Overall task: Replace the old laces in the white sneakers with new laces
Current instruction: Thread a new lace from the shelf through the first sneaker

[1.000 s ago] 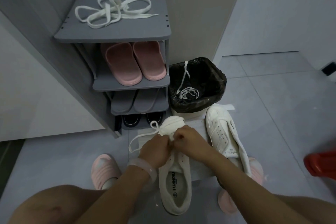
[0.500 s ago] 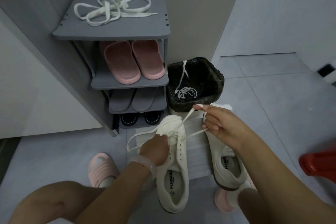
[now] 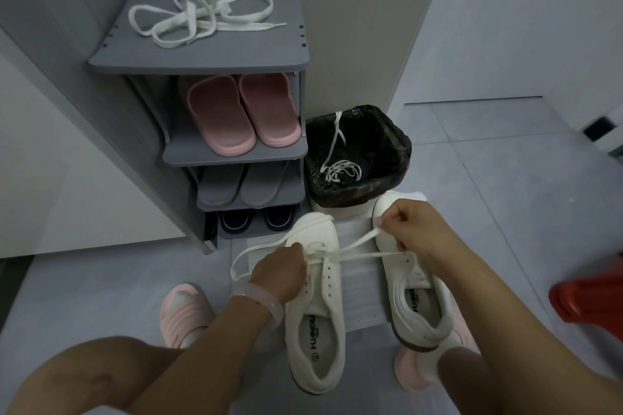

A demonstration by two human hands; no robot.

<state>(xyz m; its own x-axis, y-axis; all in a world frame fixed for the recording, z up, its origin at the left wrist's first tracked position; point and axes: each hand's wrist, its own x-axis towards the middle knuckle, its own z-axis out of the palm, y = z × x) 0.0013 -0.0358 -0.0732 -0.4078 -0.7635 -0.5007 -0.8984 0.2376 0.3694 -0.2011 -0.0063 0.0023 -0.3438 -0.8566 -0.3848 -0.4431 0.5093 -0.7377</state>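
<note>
**Lace drawn out to the right**

Pulled further rightward, the lace point(image 3: 364, 256) now stretches taut from the left sneaker point(image 3: 315, 307) on the floor. Right hand point(image 3: 409, 229) pinches its end; left hand point(image 3: 281, 271) grips the lacing at the eyelets. Threading looks barely begun; spare laces point(image 3: 202, 17) wait on the shelf point(image 3: 202, 59).

A shoe rack point(image 3: 202, 57) was set at the back left, with loose laces point(image 3: 202, 15) laid on its top shelf and a bin point(image 3: 401, 152) placed just to its right. Two sneakers were laid side by side before them, the left sneaker point(image 3: 317, 323) beside the right sneaker point(image 3: 418, 307), on a sheet point(image 3: 360, 283)
</note>
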